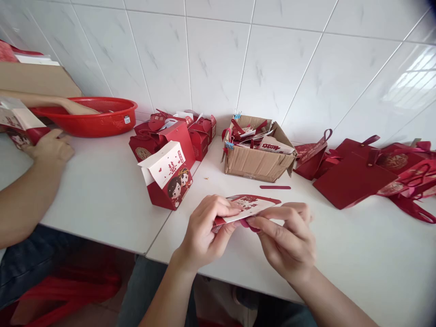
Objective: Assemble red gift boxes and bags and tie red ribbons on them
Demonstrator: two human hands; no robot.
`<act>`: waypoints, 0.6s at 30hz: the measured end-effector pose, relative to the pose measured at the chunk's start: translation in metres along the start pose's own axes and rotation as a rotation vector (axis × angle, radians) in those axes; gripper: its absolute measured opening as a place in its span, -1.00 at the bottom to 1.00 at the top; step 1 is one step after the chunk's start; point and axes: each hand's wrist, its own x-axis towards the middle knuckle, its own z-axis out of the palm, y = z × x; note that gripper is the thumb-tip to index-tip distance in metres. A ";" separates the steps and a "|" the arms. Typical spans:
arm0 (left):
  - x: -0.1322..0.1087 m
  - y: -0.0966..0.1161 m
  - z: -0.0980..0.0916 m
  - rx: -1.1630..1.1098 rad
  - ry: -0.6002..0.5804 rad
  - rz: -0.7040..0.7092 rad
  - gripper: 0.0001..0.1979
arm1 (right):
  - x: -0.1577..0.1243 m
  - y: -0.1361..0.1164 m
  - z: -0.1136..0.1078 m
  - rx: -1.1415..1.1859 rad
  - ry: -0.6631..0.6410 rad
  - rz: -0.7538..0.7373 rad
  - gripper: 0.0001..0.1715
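Note:
Both my hands hold a flat, unfolded red and white paper box [250,206] just above the white table [102,195]. My left hand [204,231] pinches its left end with fingers closed. Closed on the box's right side, my right hand [289,238] has the thumb and forefinger pressed to the lower edge. An assembled red and white box with a cartoon couple [168,175] stands to the left of my hands.
A cardboard carton [255,159] of flat boxes and ribbons sits behind my hands. Assembled red boxes [184,131] stand at the wall. Flat red bags [354,177] lie at right. A loose red strip [275,187] lies nearby. Another person's hand [49,145] holds a box by a red basket [91,116].

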 end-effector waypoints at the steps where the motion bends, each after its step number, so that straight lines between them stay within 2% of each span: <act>1: 0.000 0.000 0.000 0.000 0.001 0.012 -0.83 | 0.000 0.001 0.000 -0.007 0.021 0.005 -0.72; 10: 0.002 0.005 0.003 -0.099 0.012 -0.017 -0.84 | 0.000 0.013 -0.001 0.160 0.056 -0.004 -0.70; 12: 0.000 0.006 0.005 -0.158 0.021 -0.041 -0.83 | 0.000 0.015 0.001 0.236 0.081 0.022 -0.63; 14: -0.001 0.006 0.007 -0.202 0.027 -0.058 -0.81 | 0.000 0.016 0.003 0.327 0.047 0.062 -0.56; 18: -0.001 0.009 0.012 -0.202 0.082 -0.071 -0.67 | 0.002 0.013 0.005 0.479 -0.082 0.134 -0.76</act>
